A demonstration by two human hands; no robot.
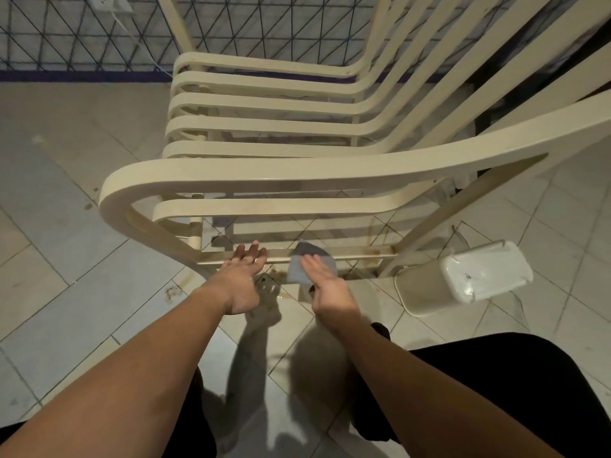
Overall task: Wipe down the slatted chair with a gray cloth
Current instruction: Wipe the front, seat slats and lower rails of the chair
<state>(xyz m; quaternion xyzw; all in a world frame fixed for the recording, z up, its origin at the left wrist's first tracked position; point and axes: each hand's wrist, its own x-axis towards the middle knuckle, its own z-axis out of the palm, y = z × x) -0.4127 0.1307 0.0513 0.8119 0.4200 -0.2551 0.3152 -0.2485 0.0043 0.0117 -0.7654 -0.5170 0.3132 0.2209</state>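
Observation:
The cream slatted chair stands in front of me, seen from its side, with its armrest curving across the middle of the view. Low down, a side rail joins its legs. My left hand reaches to that rail with straight fingers, the fingertips at the rail's left part. My right hand lies flat with straight fingers on the gray cloth, which is against the same rail and hangs below it. Brownish stains show on the rail to the right of the cloth.
A cream plastic bin with a clear lid lies tipped beside the chair's rear leg at the right. The tiled floor has smudges under the chair. A wire mesh fence runs along the back. My dark-clothed knees fill the bottom.

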